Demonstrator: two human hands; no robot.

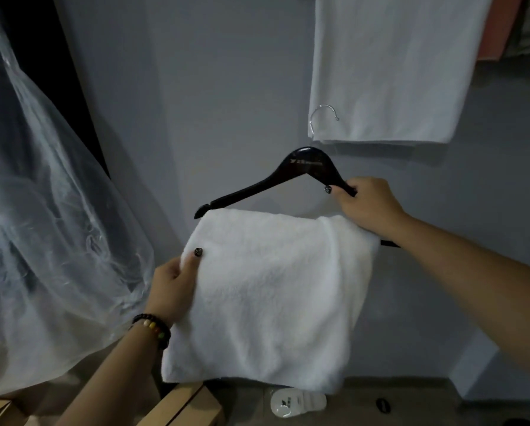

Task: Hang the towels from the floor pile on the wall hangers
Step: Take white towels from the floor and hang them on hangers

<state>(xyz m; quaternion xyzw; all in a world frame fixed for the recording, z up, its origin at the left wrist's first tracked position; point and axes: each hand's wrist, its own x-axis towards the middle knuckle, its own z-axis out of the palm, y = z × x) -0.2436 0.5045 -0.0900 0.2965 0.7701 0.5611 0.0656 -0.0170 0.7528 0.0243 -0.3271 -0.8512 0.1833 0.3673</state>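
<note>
Towel (266, 296) number one, white and fluffy, is hanging folded over the lower bar of a black hanger (303, 167) in the centre of the frame, and it is covering nearly all of that bar; only a short dark tip is showing at the right, past the forearm. The right hand (368, 204) is gripping the hanger's right shoulder, fingers curled round the wood, so that end is hidden. The left hand (174, 284), at the lower left of the towel, is pinching its left edge, thumb lying on the front and the other fingers tucked out of sight behind the cloth. A beaded bracelet (154, 329) is circling that wrist. A second white towel (389, 69) is hanging at the upper right, its top cut off by the frame edge; a metal hook (323, 113) is showing against its lower left corner. Clear plastic sheeting (42, 226) is filling the left side. Along the bottom edge, cardboard boxes (183, 407) and a white bottle (297, 402) are lying partly cut off; its label is too blurred to read.
</note>
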